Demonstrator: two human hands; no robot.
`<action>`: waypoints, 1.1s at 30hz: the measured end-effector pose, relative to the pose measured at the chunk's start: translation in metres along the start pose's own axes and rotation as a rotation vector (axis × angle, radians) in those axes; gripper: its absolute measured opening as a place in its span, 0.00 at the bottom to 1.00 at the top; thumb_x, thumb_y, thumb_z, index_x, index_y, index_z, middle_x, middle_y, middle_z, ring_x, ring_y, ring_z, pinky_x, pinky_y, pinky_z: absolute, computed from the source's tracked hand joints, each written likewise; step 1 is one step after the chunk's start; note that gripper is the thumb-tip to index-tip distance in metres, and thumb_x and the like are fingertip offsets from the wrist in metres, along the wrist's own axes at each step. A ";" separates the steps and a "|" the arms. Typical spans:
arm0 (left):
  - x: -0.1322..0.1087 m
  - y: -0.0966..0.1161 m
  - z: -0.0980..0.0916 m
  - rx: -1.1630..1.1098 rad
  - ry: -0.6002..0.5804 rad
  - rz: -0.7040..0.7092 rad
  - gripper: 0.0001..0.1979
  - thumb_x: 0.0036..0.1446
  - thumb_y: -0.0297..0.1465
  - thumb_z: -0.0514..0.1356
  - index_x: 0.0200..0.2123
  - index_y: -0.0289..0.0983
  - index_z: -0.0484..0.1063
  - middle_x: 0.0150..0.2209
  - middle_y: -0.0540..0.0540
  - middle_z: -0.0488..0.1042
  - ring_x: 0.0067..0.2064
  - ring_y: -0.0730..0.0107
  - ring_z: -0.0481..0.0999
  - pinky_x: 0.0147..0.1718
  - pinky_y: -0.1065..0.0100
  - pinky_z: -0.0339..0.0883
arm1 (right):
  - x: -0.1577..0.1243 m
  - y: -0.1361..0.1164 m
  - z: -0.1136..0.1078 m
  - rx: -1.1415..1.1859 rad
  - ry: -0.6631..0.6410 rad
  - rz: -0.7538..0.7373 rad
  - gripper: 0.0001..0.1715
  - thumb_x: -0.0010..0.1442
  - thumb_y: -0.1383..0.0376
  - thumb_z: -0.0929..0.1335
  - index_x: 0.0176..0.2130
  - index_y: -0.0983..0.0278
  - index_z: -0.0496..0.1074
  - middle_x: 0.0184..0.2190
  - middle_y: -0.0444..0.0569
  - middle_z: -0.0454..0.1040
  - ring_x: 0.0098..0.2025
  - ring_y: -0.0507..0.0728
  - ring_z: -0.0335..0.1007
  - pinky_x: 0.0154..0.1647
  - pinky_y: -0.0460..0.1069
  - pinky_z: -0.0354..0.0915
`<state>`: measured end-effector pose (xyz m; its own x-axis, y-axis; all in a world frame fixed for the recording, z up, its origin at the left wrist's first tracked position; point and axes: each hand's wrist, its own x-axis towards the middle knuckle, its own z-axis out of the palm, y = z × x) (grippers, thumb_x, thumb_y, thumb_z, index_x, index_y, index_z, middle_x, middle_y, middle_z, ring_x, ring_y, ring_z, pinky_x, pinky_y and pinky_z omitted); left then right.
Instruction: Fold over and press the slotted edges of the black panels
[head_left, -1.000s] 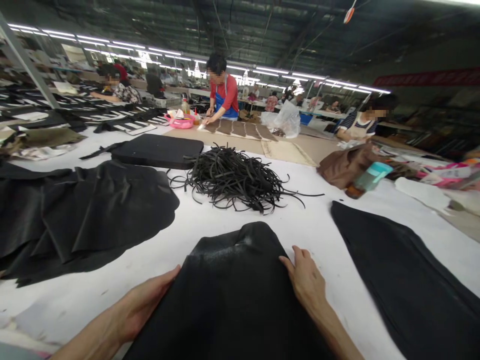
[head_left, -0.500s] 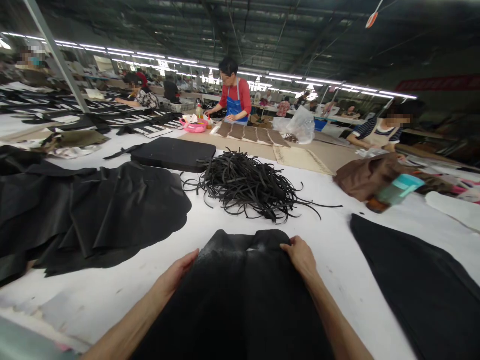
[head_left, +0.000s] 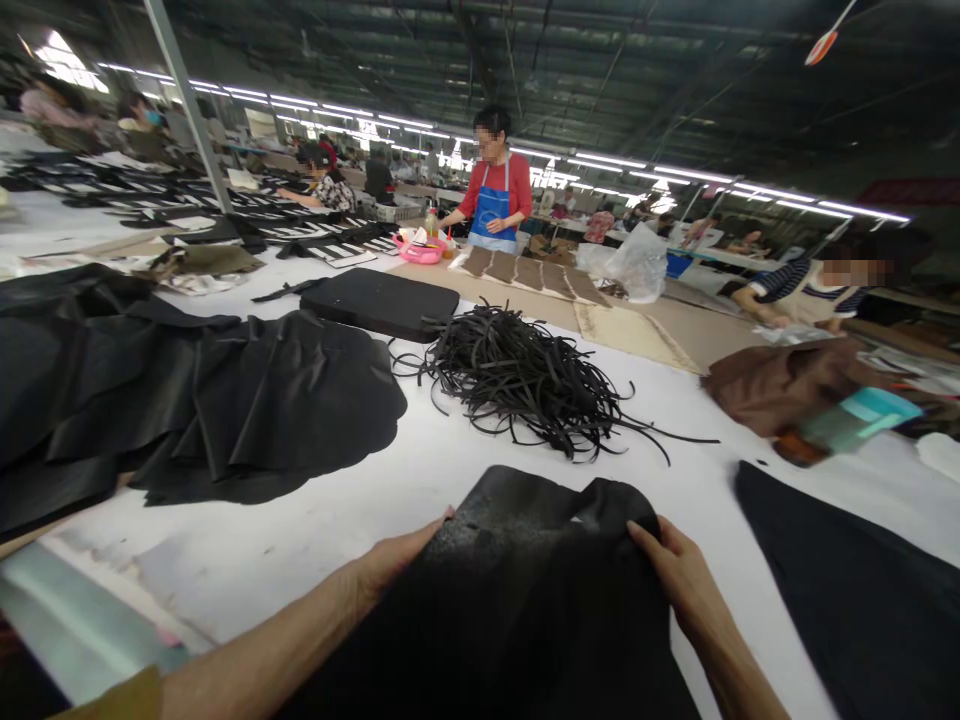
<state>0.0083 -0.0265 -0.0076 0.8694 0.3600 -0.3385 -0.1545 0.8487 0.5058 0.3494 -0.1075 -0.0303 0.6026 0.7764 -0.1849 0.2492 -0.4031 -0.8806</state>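
A black leather-like sheet (head_left: 540,610) stretches from the bottom edge of the view to its folded, dusty-looking far end. Along its left border, my left hand (head_left: 405,555) holds the edge, most of its fingers hidden behind the material. My right hand (head_left: 675,560) pinches the far right corner, thumb on top and the other fingers largely underneath. Just beyond the sheet is a tangled heap of thin black strips (head_left: 536,375), touched by neither hand.
Rumpled black material (head_left: 300,400) covers the table's left; another black sheet (head_left: 847,580) lies right. A dark foam-like slab (head_left: 382,300) is beside the strips. A teal-lidded bottle (head_left: 840,430) rests by brown cloth (head_left: 780,380). Co-workers, including a person in a blue apron (head_left: 495,200), are across.
My view has swung left, so the table and people appear further right. The sheet's far end is bent more, its right corner lifted in my right hand. Both hands keep hold.
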 end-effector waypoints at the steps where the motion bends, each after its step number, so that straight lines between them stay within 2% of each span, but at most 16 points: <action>1: 0.000 -0.001 0.002 -0.025 -0.019 -0.034 0.26 0.51 0.48 0.57 0.40 0.29 0.72 0.35 0.41 0.77 0.48 0.54 0.72 0.53 0.57 0.59 | -0.002 0.000 -0.003 -0.011 0.001 -0.012 0.21 0.46 0.51 0.67 0.36 0.64 0.68 0.30 0.48 0.76 0.36 0.60 0.72 0.35 0.49 0.67; 3: 0.003 -0.001 0.005 -0.062 0.014 -0.036 0.26 0.52 0.48 0.55 0.40 0.30 0.72 0.36 0.40 0.77 0.48 0.54 0.72 0.52 0.56 0.59 | -0.008 -0.001 -0.009 -0.055 0.013 -0.031 0.22 0.47 0.50 0.66 0.36 0.64 0.68 0.31 0.49 0.76 0.36 0.61 0.72 0.35 0.50 0.67; 6: 0.013 0.002 0.007 -0.066 0.133 0.072 0.14 0.56 0.39 0.54 0.40 0.36 0.72 0.34 0.47 0.78 0.47 0.60 0.73 0.50 0.59 0.62 | -0.014 -0.005 -0.020 -0.143 0.072 -0.035 0.23 0.47 0.50 0.65 0.36 0.64 0.68 0.31 0.50 0.76 0.36 0.61 0.72 0.35 0.50 0.67; 10: 0.015 0.011 0.009 -0.083 0.146 0.031 0.18 0.54 0.42 0.55 0.41 0.34 0.71 0.33 0.44 0.78 0.44 0.55 0.74 0.47 0.57 0.65 | -0.021 -0.011 -0.039 -0.169 0.134 -0.008 0.23 0.44 0.50 0.67 0.34 0.64 0.70 0.28 0.51 0.76 0.34 0.62 0.73 0.32 0.50 0.68; 12: 0.011 0.019 0.009 -0.077 0.164 0.035 0.18 0.52 0.37 0.58 0.43 0.32 0.70 0.34 0.43 0.78 0.42 0.55 0.75 0.46 0.58 0.66 | -0.026 -0.015 -0.048 -0.147 0.158 0.009 0.23 0.42 0.50 0.68 0.33 0.65 0.72 0.27 0.51 0.76 0.33 0.62 0.72 0.30 0.50 0.67; 14: 0.006 0.029 0.004 -0.026 0.224 0.142 0.18 0.48 0.28 0.60 0.45 0.33 0.69 0.35 0.44 0.78 0.39 0.58 0.77 0.44 0.61 0.67 | -0.031 -0.019 -0.055 -0.125 0.156 0.024 0.23 0.42 0.50 0.67 0.31 0.65 0.73 0.25 0.50 0.76 0.31 0.61 0.72 0.29 0.49 0.67; 16: 0.003 0.039 -0.004 0.065 0.360 0.290 0.21 0.44 0.25 0.62 0.45 0.36 0.68 0.34 0.45 0.78 0.36 0.61 0.77 0.38 0.64 0.70 | -0.037 -0.020 -0.059 -0.121 0.147 0.042 0.22 0.43 0.49 0.66 0.27 0.65 0.73 0.22 0.48 0.75 0.29 0.61 0.71 0.27 0.49 0.66; 18: 0.003 0.047 -0.015 0.153 0.560 0.383 0.23 0.41 0.26 0.65 0.44 0.37 0.68 0.31 0.46 0.77 0.30 0.65 0.77 0.31 0.68 0.71 | -0.041 -0.018 -0.059 -0.110 0.121 0.050 0.23 0.44 0.48 0.65 0.25 0.65 0.73 0.21 0.47 0.74 0.28 0.60 0.71 0.26 0.49 0.65; 20: 0.004 0.051 -0.025 0.223 0.682 0.459 0.25 0.38 0.27 0.67 0.43 0.37 0.68 0.28 0.48 0.77 0.26 0.68 0.76 0.26 0.71 0.69 | -0.044 -0.012 -0.057 -0.088 0.089 0.050 0.24 0.45 0.47 0.64 0.25 0.65 0.72 0.21 0.47 0.73 0.29 0.60 0.70 0.27 0.48 0.65; 23: 0.004 0.051 -0.036 0.280 0.730 0.553 0.27 0.34 0.29 0.68 0.42 0.38 0.68 0.24 0.51 0.75 0.25 0.68 0.75 0.25 0.72 0.69 | -0.048 0.000 -0.049 -0.077 0.059 0.041 0.24 0.48 0.47 0.63 0.26 0.65 0.71 0.21 0.46 0.73 0.30 0.59 0.70 0.30 0.48 0.65; 27: 0.000 0.047 -0.044 0.292 0.825 0.595 0.27 0.34 0.27 0.67 0.43 0.40 0.68 0.21 0.53 0.74 0.24 0.69 0.74 0.24 0.72 0.68 | -0.053 0.013 -0.041 -0.099 0.077 0.041 0.24 0.49 0.46 0.62 0.24 0.64 0.68 0.21 0.46 0.72 0.29 0.58 0.70 0.29 0.47 0.64; 31: 0.003 0.049 -0.053 0.384 0.826 0.572 0.24 0.38 0.28 0.65 0.43 0.40 0.67 0.22 0.53 0.74 0.25 0.69 0.74 0.24 0.71 0.67 | -0.048 0.020 -0.038 -0.211 0.092 0.043 0.26 0.51 0.45 0.60 0.23 0.64 0.67 0.21 0.46 0.72 0.28 0.57 0.69 0.26 0.47 0.63; 33: 0.010 0.053 -0.060 0.559 0.846 0.549 0.20 0.41 0.32 0.62 0.41 0.38 0.68 0.22 0.51 0.73 0.25 0.69 0.73 0.25 0.71 0.67 | -0.041 0.023 -0.037 -0.304 0.074 0.045 0.26 0.52 0.46 0.59 0.23 0.64 0.67 0.21 0.46 0.72 0.28 0.57 0.68 0.27 0.47 0.62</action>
<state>-0.0193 0.0452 -0.0315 0.1242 0.9516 -0.2812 -0.0012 0.2835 0.9590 0.3585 -0.1668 -0.0271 0.6690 0.7215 -0.1787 0.4296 -0.5715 -0.6992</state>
